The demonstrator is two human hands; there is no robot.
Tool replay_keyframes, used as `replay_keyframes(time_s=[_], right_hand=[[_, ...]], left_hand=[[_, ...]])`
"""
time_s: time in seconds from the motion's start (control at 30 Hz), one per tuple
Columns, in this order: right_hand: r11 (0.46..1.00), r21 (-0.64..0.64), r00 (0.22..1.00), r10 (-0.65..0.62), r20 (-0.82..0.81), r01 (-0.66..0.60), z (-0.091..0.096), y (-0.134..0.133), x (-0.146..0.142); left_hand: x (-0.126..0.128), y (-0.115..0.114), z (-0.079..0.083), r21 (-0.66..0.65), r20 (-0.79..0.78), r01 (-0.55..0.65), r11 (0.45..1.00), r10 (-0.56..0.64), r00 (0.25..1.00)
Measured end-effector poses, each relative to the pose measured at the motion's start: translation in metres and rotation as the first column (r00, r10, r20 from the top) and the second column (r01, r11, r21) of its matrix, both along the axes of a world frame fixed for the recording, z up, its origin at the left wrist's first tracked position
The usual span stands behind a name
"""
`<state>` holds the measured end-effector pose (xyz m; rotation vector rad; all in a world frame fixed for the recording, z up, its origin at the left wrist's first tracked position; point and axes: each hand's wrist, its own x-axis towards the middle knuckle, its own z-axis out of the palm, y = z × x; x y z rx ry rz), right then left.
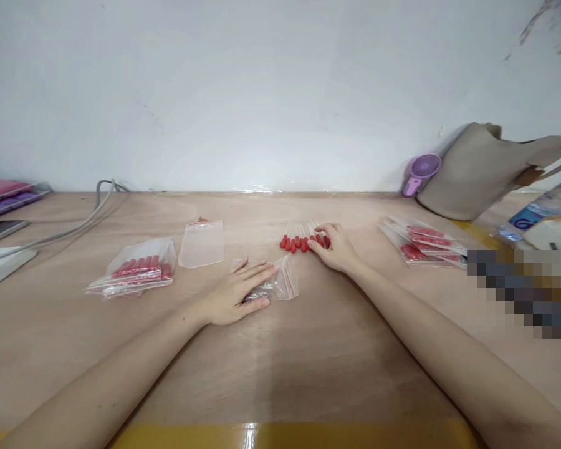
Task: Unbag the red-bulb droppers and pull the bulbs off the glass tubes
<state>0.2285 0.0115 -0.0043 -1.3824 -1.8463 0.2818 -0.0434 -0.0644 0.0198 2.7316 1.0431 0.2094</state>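
Bare table [303,355] gives me room back to the near edge. Red-bulbed droppers [293,246] crowd the gap between my left hand [238,293] and right hand [334,247]; stacked zip bags [140,267] obstruct a leftward sweep; a taupe handbag [481,171] and purple handheld fan [424,166] bar the far edge's right part.

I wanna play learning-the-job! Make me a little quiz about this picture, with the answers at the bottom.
1. Pick one: which hand is at the row of red-tipped sticks?
A) left
B) right
C) neither

2. True or false: the purple fan is next to the beige handbag.

3. Fill in the gap: the left hand lies over a clear ____.

Key:
1. B, the right hand
2. True
3. plastic bag
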Motion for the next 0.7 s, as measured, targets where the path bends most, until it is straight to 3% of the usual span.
replay_keyframes(time_s=[0.17, 0.37, 0.7], right_hand=[[1.000, -0.010, 1.000, -0.011, 0.006, 0.012, -0.0014, 0.0014, 0.0017], [0.994, -0.001, 0.990, 0.111, 0.086, -0.111, -0.0003, 0.0002, 0.0040], [0.983, -0.007, 0.978, 0.182, 0.097, -0.183, 0.0022, 0.0012, 0.0071]], left_hand=[[-0.0001, 0.0001, 0.0000, 0.005, -0.004, 0.005, 1.000, -0.005, 1.000], [0.0004, -0.0002, 0.0009, -0.001, -0.004, 0.001, 1.000, -0.001, 1.000], [-0.0001, 0.0006, -0.0009, -0.001, 0.005, 0.002, 1.000, -0.002, 1.000]])
